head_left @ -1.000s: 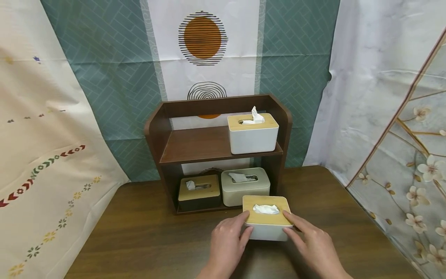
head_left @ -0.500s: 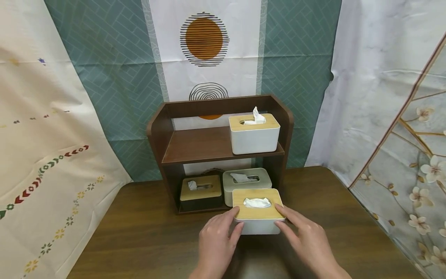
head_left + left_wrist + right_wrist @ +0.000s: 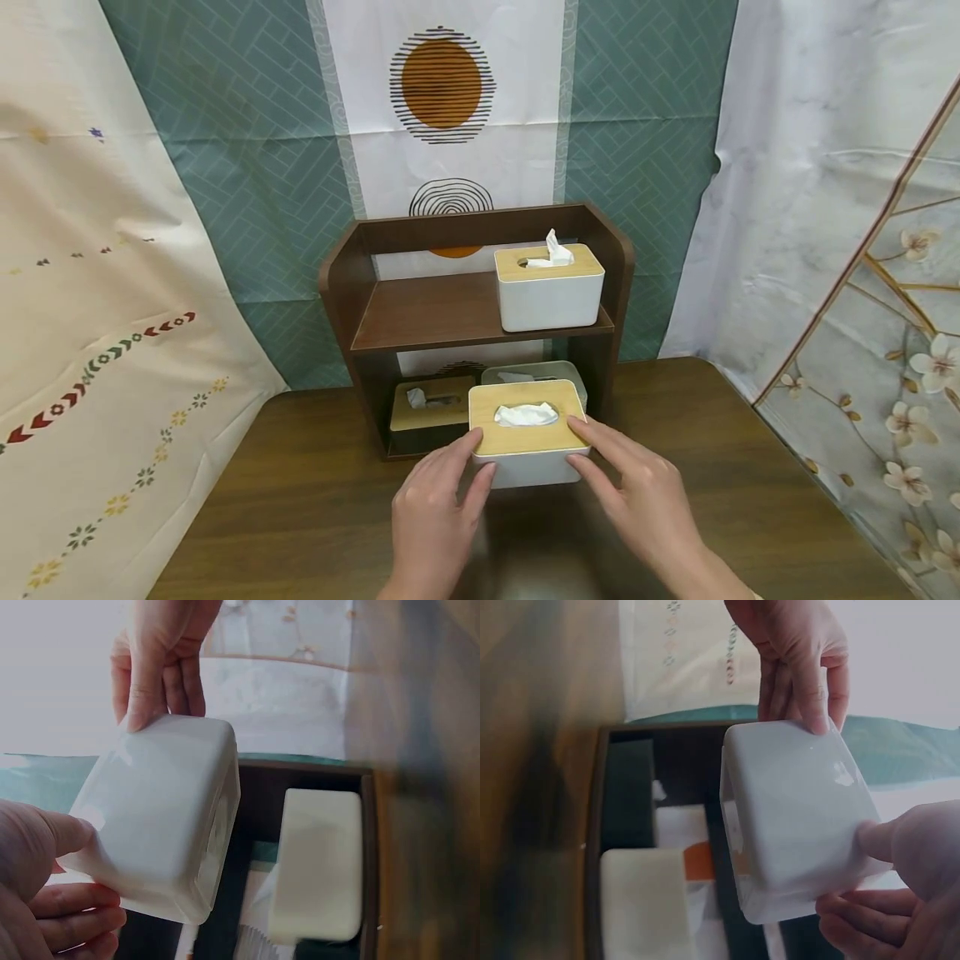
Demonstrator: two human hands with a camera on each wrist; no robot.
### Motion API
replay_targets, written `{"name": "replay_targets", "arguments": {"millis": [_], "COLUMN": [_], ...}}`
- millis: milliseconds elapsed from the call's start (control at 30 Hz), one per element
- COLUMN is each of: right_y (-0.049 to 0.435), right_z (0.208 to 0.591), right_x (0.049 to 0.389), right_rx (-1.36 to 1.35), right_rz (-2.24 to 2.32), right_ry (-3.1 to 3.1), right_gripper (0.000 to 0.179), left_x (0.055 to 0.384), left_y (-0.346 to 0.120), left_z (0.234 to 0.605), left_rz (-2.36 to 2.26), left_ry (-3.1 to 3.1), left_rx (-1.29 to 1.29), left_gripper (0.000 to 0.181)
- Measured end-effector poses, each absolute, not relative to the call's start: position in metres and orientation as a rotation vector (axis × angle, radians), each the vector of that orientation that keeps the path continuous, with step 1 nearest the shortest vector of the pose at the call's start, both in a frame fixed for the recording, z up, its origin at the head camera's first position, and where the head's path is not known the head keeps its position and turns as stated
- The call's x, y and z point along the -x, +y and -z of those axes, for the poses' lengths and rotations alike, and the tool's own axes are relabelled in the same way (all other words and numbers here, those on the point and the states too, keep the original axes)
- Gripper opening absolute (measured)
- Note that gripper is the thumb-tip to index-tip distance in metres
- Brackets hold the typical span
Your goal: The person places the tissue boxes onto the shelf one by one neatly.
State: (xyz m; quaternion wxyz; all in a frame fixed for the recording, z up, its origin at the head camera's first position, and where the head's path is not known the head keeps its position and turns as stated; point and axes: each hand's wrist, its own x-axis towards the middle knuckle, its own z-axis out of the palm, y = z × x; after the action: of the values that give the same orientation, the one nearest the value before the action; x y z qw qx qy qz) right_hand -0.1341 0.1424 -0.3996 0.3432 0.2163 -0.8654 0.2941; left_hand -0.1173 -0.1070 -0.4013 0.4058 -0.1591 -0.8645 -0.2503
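Observation:
A white tissue box [image 3: 529, 472] with a light wood lid and a tuft of tissue is held up in front of the shelf unit [image 3: 427, 312]. My left hand [image 3: 437, 510] grips its left end, thumb low and fingers near the lid's edge. The other end is pinched by my right hand [image 3: 637, 487] in the same way. Behind the held box, on the bottom level, a pale grey-green tissue box [image 3: 573, 372] is partly covered. To its left stands a black tissue box [image 3: 423, 437] with a wood lid.
On the right of the upper level stands a larger white tissue box [image 3: 551, 302] with a wood lid. The shelf unit rests at the back of a dark wooden table [image 3: 300, 508]. Patterned cloths [image 3: 262, 208] hang behind and along both sides.
Both hands have carried the white tissue box left and upward, and it now covers more of the grey-green box. Both hands still grip its ends.

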Motion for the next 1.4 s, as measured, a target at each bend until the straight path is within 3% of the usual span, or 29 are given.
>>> {"name": "replay_targets", "arguments": {"millis": [800,1400], "right_y": [0.088,0.058], "right_z": [0.342,0.306], "right_x": [0.158,0.183], "right_rx": [-0.782,-0.837], "right_rz": [-0.846,-0.815], "right_ry": [-2.031,-1.991], "right_gripper": [0.052,0.047], "left_x": [0.114,0.135], "left_y": [-0.151,-0.172], "left_z": [0.353,0.323], "left_rz": [0.605,0.562], "left_ry": [-1.903,-1.863], "left_rx": [0.338,0.311], "left_gripper": [0.044,0.047]}}
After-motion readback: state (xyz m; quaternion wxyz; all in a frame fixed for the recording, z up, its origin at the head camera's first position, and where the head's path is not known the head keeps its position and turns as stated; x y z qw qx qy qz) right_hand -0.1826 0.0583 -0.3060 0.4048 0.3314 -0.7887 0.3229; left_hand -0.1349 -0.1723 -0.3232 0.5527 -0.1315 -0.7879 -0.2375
